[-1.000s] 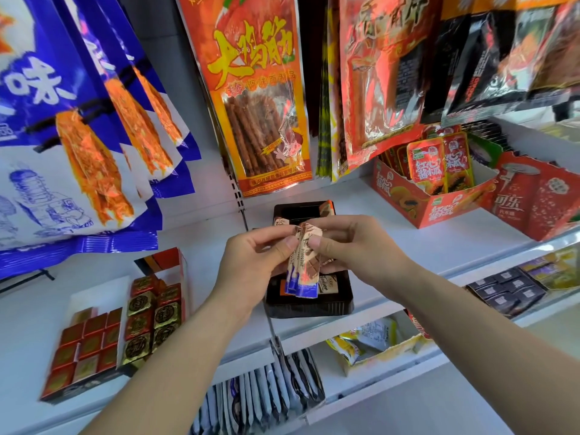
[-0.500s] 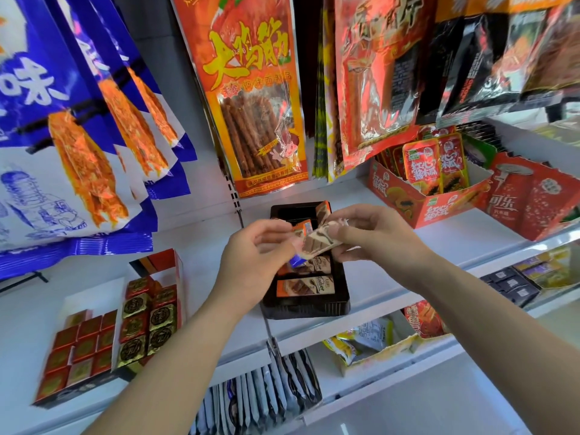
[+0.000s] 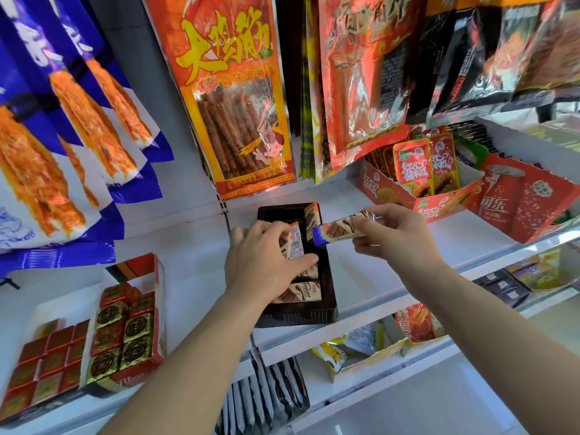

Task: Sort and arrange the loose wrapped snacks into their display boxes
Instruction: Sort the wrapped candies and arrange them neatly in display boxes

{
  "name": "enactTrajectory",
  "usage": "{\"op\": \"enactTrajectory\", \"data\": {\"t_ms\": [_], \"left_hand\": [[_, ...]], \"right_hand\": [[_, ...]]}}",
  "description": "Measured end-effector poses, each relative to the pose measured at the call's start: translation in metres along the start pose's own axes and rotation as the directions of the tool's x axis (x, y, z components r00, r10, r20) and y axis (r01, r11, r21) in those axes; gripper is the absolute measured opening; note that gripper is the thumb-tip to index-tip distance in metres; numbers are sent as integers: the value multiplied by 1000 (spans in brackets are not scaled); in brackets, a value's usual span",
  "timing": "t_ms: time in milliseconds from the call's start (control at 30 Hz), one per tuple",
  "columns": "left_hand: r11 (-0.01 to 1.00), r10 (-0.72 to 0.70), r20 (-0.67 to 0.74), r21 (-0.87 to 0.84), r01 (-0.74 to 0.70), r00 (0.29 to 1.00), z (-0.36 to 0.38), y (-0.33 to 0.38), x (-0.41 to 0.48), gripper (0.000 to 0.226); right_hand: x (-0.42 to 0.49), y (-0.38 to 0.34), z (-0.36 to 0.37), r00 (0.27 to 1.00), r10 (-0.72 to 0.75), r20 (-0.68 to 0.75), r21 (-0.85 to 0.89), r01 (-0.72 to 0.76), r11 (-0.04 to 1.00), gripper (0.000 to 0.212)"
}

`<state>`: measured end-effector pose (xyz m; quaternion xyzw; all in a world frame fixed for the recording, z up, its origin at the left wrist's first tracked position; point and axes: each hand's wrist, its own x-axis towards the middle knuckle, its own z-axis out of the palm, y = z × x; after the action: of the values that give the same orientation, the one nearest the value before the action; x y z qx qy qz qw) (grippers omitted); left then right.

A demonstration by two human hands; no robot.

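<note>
Head view, sorting partway: my left hand (image 3: 266, 262) grips an orange-ended wrapped chocolate bar (image 3: 295, 243) inside the dark brown cardboard display box (image 3: 298, 315), where a few bars (image 3: 298, 291) already lie flat, while my right hand (image 3: 398, 237) pinches a blue-ended wrapped bar (image 3: 339, 229) just above it, unplaced.

Hands no longer joined at frame centre. Left hand (image 3: 263, 262) now lower, down in dark tray (image 3: 301, 315), holds orange-ended bars (image 3: 295, 243). Right hand (image 3: 395, 237) now further right, pinches lone blue-ended bar (image 3: 339, 230), split from bundle, lying level instead of upright.
</note>
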<state>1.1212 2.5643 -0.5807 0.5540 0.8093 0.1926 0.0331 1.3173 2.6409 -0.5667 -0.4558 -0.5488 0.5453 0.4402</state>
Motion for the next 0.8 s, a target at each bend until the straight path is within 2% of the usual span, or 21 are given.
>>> {"op": "enactTrajectory", "data": {"t_ms": [200,300,467,633,800], "left_hand": [[992,-6,-141,-123,-11,990,-7,-5,1,33],[998,9,-163,-52,-18,987,-8,-8,0,33],[994,-28,-183,-112,8,983,-6,-12,3,34],[959,-90,-142,-280,47,986,-2,-15,5,40],[861,-209,-119,-494,125,971,-6,-18,6,39]], "right_hand": [[6,4,2,999,41,-26,27,-41,999,25],[7,5,6,997,71,-20,35,-70,997,23],[7,4,17,994,108,14,10,-108,994,18],[6,7,31,994,111,1,-101,-110,989,16],[7,8,44,995,87,-50,-237,-96,967,20]]}}
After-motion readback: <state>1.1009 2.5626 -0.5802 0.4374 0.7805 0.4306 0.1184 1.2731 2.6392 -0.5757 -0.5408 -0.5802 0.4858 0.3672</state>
